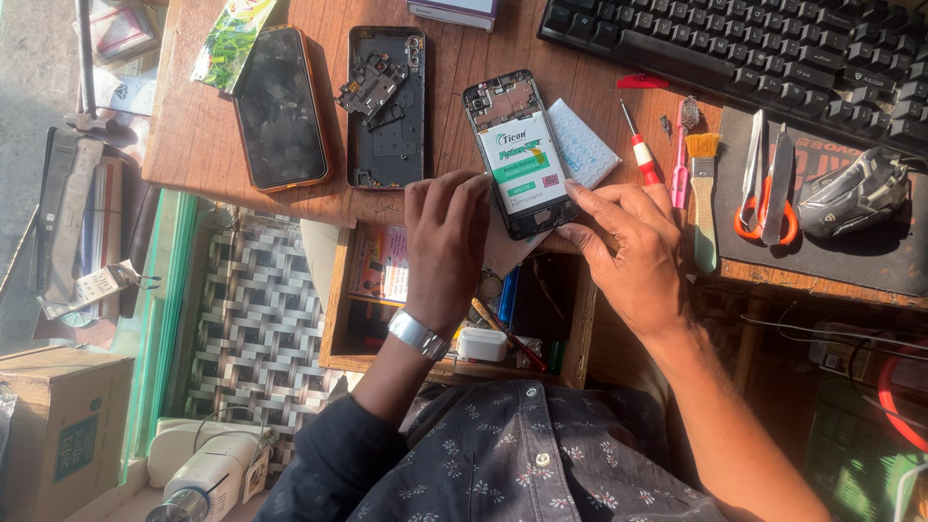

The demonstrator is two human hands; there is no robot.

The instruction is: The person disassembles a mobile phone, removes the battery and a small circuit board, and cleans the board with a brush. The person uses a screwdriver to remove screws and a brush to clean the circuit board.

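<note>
**Both hands on an opened phone at the near edge**

Pinched between both hands, the opened phone (519,155) lies at the near edge of the surface (193,145), its white-and-green battery showing. Left hand (447,237) has its grip curled on the phone's lower left side; right hand (628,242) presses fingertips to the lower right corner. Below them an open drawer (454,300) holds small tools. Farther back lie a back cover (387,106), a dark-screened phone (280,106) and, towards the far right corner, a keyboard (754,43).

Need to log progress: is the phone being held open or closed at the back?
Open. The phone has no back cover; its battery and top circuit board are exposed, held by both hands.
</note>
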